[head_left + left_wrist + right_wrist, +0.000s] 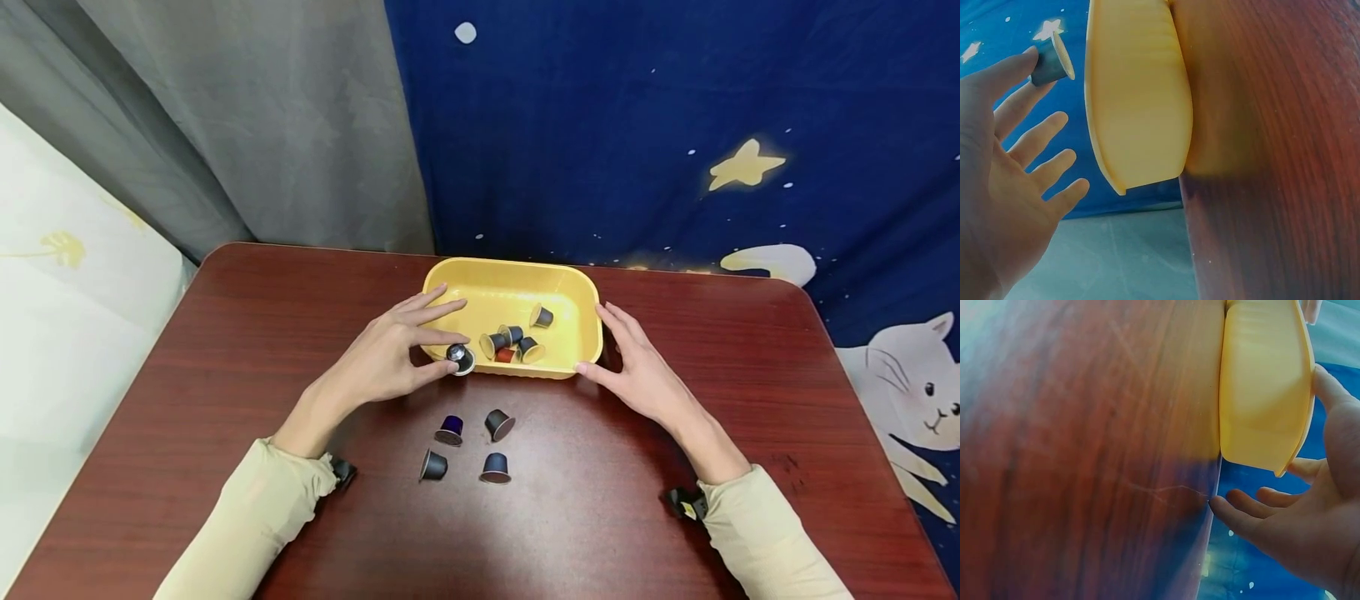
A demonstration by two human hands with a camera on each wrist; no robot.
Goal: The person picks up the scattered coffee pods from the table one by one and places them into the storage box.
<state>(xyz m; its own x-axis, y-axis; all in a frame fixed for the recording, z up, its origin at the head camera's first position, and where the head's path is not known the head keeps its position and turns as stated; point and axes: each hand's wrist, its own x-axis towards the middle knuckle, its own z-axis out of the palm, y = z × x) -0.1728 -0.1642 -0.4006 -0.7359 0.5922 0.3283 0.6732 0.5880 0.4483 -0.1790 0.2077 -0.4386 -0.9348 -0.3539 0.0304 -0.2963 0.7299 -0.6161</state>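
Observation:
A yellow plastic bin (517, 271) stands on the table with several coffee capsules inside, such as a dark capsule (542, 316) and a red capsule (506, 356). Over its near left rim, my left hand (386, 350) pinches a dark coffee capsule (1052, 62) between thumb and index finger. The other left fingers spread out, and the capsule's pale foil rim faces away from the palm. At the bin's right end, my right hand (637, 367) touches the rim around the near corner with thumb and index finger, its fingers extended.
Nearer me on the brown table (600, 517) lie a purple capsule (450, 429), a dark grey capsule (498, 425), a black capsule (433, 465) and a navy capsule (495, 468). Behind the far edge hang a grey curtain (300, 125) and a blue curtain (585, 125).

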